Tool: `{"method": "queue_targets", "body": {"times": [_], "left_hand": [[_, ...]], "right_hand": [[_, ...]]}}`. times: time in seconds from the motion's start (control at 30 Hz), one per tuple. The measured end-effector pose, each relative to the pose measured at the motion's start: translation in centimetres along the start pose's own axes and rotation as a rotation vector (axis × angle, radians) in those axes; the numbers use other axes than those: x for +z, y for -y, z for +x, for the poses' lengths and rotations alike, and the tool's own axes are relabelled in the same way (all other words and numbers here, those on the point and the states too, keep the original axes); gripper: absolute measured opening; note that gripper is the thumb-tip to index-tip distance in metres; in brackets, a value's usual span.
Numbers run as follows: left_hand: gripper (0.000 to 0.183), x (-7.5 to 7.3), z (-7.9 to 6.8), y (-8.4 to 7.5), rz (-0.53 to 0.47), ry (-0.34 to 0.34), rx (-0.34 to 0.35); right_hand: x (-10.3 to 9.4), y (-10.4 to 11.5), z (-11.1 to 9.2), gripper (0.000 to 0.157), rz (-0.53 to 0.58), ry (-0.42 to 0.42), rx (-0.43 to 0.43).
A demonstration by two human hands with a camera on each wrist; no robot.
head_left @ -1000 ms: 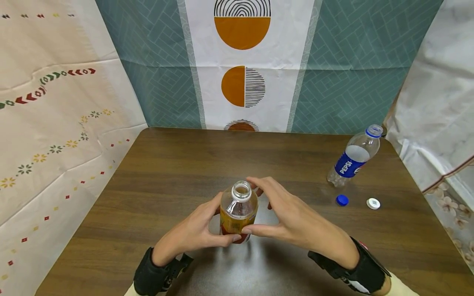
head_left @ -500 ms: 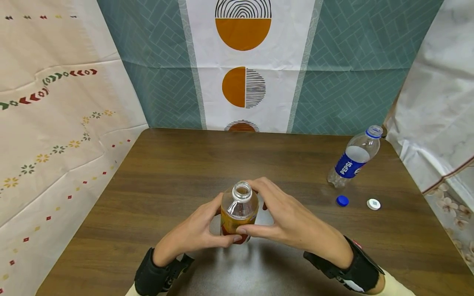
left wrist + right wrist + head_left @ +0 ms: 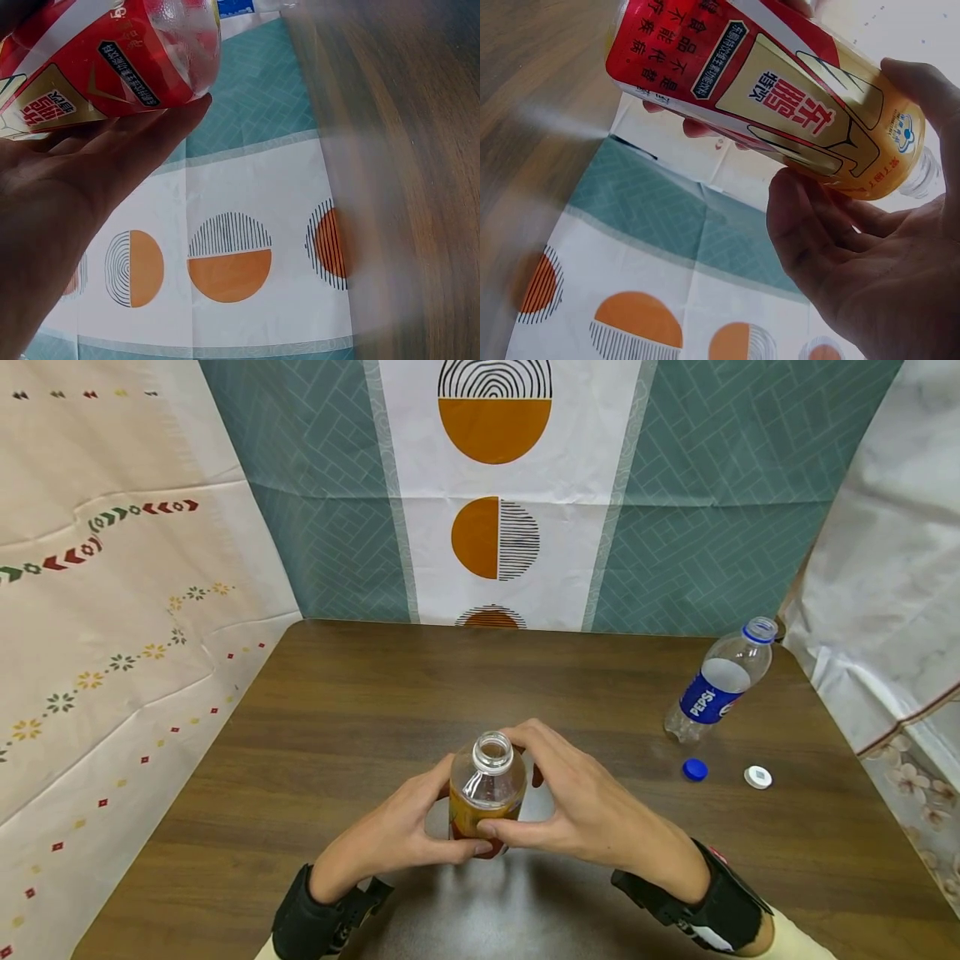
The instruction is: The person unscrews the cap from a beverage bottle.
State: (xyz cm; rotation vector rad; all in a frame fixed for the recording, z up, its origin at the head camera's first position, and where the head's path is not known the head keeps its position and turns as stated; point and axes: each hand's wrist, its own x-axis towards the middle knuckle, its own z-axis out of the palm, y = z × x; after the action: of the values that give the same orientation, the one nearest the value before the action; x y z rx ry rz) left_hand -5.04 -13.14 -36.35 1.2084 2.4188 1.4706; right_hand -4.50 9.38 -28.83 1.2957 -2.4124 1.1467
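An uncapped drink bottle (image 3: 487,802) with a red and gold label stands roughly upright between both hands, its open neck facing up. My left hand (image 3: 408,822) grips it low on the left, thumb across the front; the left wrist view shows fingers (image 3: 161,135) along its lower label. On the other side my right hand (image 3: 573,789) holds it higher, with the thumb on the front and fingers around the shoulder. In the right wrist view the label (image 3: 795,105) faces the camera. Whether the base touches the table cannot be told.
At the table's (image 3: 360,685) right rear stands an uncapped clear Pepsi bottle (image 3: 712,693). In front of it lie a blue cap (image 3: 695,769) and a white cap (image 3: 757,777). Patterned cloths (image 3: 322,527) hang behind the table and at both sides.
My right hand has moved slightly left, and its fingers have come in against the bottle. The left hand keeps its grip. The Pepsi bottle and caps stay in place.
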Motion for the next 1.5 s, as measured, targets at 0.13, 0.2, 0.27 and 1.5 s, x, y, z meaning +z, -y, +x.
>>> {"method": "queue_targets", "body": {"times": [0.13, 0.2, 0.27, 1.5], "left_hand": [[0.086, 0.3, -0.1, 0.8, -0.002, 0.010, -0.020], [0.084, 0.3, 0.0, 0.6, 0.005, 0.011, -0.025], [0.083, 0.2, 0.1, 0.0, 0.011, 0.013, -0.022], [0.076, 0.0, 0.8, -1.3, -0.032, 0.033, -0.058]], "right_hand": [[0.4, -0.8, -0.3, 0.061, -0.020, -0.034, -0.018], [0.6, -1.5, -0.6, 0.063, -0.030, -0.030, -0.014], [0.7, -2.2, -0.8, 0.064, -0.037, -0.025, -0.006], [-4.7, -5.9, -5.9, 0.063, -0.229, -0.131, 0.242]]}}
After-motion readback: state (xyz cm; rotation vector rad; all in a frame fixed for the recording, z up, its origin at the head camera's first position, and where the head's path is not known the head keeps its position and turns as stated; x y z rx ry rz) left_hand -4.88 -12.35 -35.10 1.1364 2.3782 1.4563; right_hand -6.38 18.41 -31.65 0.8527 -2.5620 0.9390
